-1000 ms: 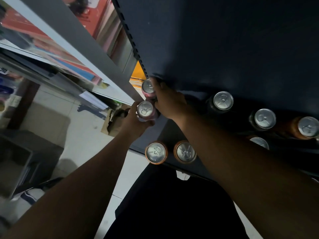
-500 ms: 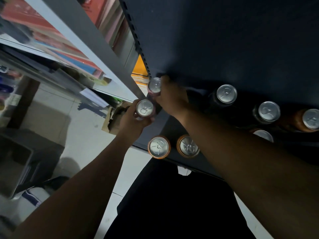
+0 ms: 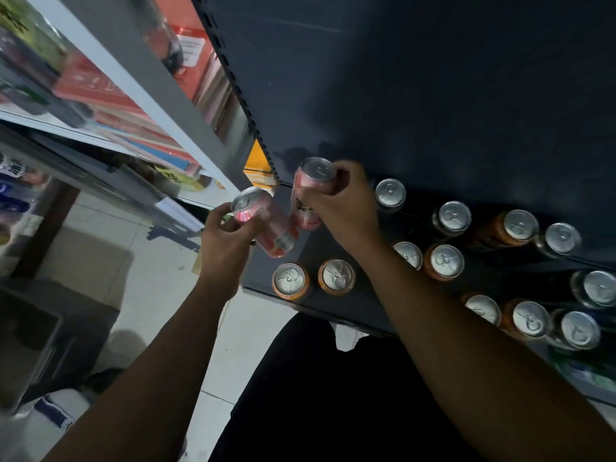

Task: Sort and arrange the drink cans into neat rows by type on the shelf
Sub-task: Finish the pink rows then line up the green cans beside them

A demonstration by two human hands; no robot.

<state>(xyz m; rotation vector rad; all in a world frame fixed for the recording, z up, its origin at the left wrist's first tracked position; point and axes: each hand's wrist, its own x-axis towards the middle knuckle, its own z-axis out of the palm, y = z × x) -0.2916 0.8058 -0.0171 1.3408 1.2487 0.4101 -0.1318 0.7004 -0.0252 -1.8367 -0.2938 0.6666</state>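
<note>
My left hand [image 3: 222, 240] grips a pink can [image 3: 266, 221] near its top, tilted over the shelf's left end. A second pink can [image 3: 308, 198] is in my right hand [image 3: 346, 208], leaning close beside the first at the back left corner. Both pink cans sit over the dark shelf [image 3: 300, 255]. Two orange cans [image 3: 290, 281] [image 3: 336, 277] stand at the shelf's front left edge. Further right, several dark and orange cans [image 3: 445, 261] stand mixed in loose rows, with a dark can [image 3: 390, 193] just right of my right hand.
The dark shelf back panel [image 3: 433, 78] rises behind the cans. A grey upright [image 3: 160, 95] and neighbouring shelves of red packets [image 3: 110, 98] lie to the left. Pale floor tiles [image 3: 160, 295] and a grey box [image 3: 50, 335] are below left. My dark clothing [image 3: 316, 395] fills the bottom centre.
Both hands have tipped and lifted their pink cans, so the pink sides now show. The view has shifted, revealing more cans on the right of the shelf.
</note>
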